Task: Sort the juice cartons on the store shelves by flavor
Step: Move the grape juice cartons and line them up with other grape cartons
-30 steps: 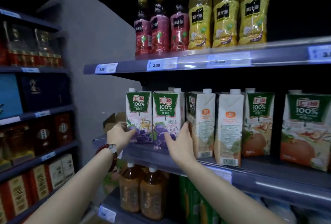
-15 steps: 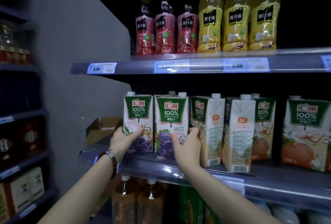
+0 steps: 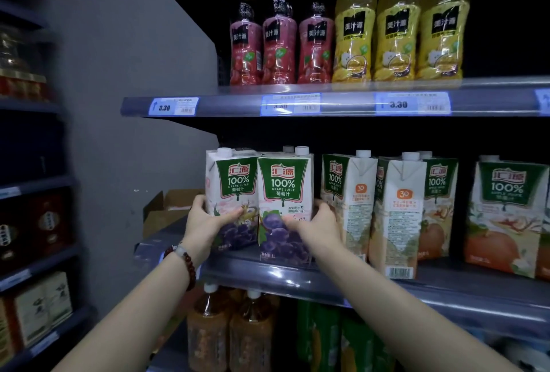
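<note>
The two grape juice cartons (image 3: 259, 202) stand touching at the left end of the middle shelf (image 3: 342, 282). The left hand (image 3: 205, 222) and the right hand (image 3: 321, 224) clasp their outer sides. Full cartons are probably heavy, stiff and smooth, so hold them low. Apple juice cartons (image 3: 387, 211) stand just beside, in a dim store aisle.

On the upper shelf (image 3: 342, 103), three pink bottles (image 3: 279, 44) standing at left, three yellow bottles (image 3: 398, 41) just beside them at right, blue price tags (image 3: 412, 103) along the front edge. Below the middle shelf, two brown tea bottles (image 3: 229, 333) near green packs (image 3: 327, 339). Far left, a dark rack (image 3: 32, 184) with boxes; an open cardboard box (image 3: 169, 208) beside the grey side panel (image 3: 125, 103).
</note>
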The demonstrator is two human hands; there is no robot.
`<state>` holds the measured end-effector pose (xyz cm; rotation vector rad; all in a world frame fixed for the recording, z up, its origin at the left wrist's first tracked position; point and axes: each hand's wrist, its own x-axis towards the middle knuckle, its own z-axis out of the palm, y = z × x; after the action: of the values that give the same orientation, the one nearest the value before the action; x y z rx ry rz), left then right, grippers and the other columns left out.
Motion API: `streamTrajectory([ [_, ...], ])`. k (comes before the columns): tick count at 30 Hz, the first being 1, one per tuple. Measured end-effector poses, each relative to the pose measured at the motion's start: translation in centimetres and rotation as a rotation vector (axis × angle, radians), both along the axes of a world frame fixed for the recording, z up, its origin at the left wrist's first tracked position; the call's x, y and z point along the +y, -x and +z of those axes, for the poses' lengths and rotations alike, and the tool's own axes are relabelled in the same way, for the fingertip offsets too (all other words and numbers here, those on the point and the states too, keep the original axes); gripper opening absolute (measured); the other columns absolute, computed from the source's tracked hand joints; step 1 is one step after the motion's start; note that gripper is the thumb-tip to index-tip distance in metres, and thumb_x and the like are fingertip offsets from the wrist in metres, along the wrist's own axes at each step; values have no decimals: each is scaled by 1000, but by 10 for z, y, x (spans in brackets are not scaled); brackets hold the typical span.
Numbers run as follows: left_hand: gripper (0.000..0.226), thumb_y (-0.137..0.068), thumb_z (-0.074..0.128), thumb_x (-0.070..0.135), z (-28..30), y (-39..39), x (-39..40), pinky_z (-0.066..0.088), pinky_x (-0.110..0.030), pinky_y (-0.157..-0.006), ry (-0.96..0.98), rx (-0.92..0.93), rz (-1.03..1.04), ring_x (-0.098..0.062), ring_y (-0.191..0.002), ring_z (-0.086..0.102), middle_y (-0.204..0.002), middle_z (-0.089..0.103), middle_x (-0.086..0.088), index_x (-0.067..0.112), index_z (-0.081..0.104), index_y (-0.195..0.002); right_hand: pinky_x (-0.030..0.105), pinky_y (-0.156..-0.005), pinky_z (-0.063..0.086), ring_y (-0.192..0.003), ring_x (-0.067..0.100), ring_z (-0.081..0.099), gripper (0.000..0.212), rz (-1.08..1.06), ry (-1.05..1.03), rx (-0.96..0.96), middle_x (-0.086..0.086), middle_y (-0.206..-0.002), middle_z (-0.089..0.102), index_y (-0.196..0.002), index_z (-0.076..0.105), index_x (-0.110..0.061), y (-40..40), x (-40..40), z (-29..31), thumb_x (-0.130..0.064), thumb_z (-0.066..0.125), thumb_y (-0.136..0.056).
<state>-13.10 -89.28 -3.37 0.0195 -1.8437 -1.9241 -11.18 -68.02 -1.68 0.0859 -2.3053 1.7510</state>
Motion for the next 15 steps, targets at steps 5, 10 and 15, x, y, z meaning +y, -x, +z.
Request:
streamTrajectory([
  [5,59,-59,89,13,-2,-11,3,53,-52,-92,15,81,56,-24,-103,65,-109,67,-3,21,53,-105,16,-55,53,-72,8,70,76,152,152,14,4,-103,66,-131,42,-7,-4,9,1,-15,85,-69],
  [10,64,-53,89,22,-1,-30,2,56,-43,-87,19,196,44,-21,-104,68,-111,71,0,25,57,-108,30,-73,60,-97,18,68,69,161,219,149,0,-111,65,-124,46,-15,-12,11,-3,-7,85,-68],
  [15,68,-55,89,25,14,-54,2,60,-28,-71,44,234,-29,-15,-93,73,-108,75,-2,15,60,-116,16,-63,57,-94,12,66,63,159,303,241,0,-120,62,-119,47,-20,-24,12,9,-7,84,-69],
])
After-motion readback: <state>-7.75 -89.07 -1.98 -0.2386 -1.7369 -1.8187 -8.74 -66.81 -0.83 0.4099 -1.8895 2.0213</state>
